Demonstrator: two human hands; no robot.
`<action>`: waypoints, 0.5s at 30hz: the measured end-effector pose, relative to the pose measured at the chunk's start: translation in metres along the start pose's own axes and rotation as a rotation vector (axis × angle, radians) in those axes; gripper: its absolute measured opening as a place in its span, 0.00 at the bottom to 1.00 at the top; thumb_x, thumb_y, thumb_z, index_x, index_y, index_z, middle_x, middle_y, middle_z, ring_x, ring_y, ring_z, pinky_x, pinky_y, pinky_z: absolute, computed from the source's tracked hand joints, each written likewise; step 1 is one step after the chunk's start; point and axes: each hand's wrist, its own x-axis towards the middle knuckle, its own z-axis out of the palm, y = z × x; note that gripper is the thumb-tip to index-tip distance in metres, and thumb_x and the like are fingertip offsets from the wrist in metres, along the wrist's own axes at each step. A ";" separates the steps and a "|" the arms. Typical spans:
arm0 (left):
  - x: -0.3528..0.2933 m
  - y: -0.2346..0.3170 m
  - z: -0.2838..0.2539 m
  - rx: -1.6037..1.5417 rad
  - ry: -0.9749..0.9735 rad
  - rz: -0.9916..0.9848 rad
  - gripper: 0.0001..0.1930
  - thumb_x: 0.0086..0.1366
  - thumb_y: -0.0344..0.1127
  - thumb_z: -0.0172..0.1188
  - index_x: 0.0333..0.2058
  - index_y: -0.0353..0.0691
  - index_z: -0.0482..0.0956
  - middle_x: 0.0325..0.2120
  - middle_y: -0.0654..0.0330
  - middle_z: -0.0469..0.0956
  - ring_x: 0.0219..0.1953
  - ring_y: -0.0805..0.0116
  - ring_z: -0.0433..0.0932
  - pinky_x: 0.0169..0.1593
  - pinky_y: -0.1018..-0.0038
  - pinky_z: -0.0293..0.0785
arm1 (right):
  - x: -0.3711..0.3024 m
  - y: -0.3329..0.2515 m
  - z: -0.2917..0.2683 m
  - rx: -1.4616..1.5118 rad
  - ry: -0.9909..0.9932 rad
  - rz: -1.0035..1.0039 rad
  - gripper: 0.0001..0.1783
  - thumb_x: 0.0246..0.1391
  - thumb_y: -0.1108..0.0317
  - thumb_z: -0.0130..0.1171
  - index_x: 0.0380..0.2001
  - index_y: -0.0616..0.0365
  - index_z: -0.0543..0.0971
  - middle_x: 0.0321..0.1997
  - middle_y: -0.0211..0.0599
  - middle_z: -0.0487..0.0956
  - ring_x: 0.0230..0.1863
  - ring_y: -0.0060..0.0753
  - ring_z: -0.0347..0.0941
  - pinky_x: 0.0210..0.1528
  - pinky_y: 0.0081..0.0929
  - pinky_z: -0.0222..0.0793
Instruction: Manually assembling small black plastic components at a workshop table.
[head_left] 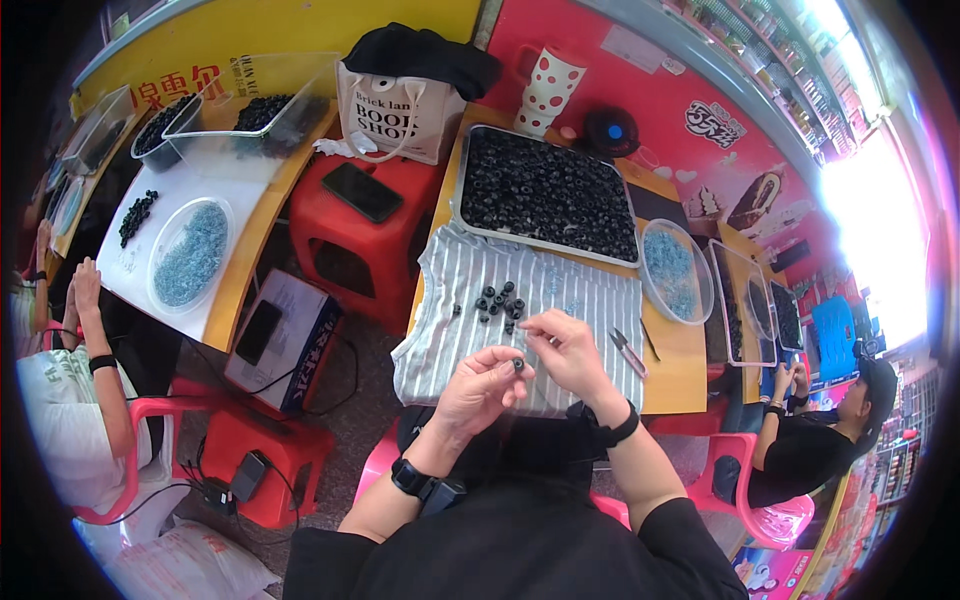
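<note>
My left hand [476,388] pinches a small black ring-shaped part [518,366] between thumb and fingertips. Just to its right, my right hand [568,348] has its thumb and fingertips pressed together; whatever is in them is too small to make out. Both hands are over a grey-and-white striped cloth [430,350] at the table's near edge. Beyond them on the cloth lies a loose cluster of similar black parts [497,303], with a few tiny pale blue pieces [572,305] to the right. Tweezers [629,353] rest by the cloth's right edge.
A metal tray [552,250] full of black parts stands behind the cloth. A clear bowl [711,292] of pale blue pieces is at its right. On the left, a red stool [345,225] carries a phone [361,192]. Other people sit at tables on both sides.
</note>
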 end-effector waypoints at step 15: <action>0.000 0.000 0.007 0.061 0.071 0.005 0.08 0.66 0.28 0.56 0.43 0.32 0.76 0.35 0.51 0.79 0.34 0.65 0.80 0.34 0.80 0.77 | -0.003 0.014 -0.002 -0.380 -0.210 0.022 0.08 0.47 0.69 0.59 0.31 0.59 0.74 0.30 0.49 0.78 0.36 0.54 0.76 0.36 0.46 0.69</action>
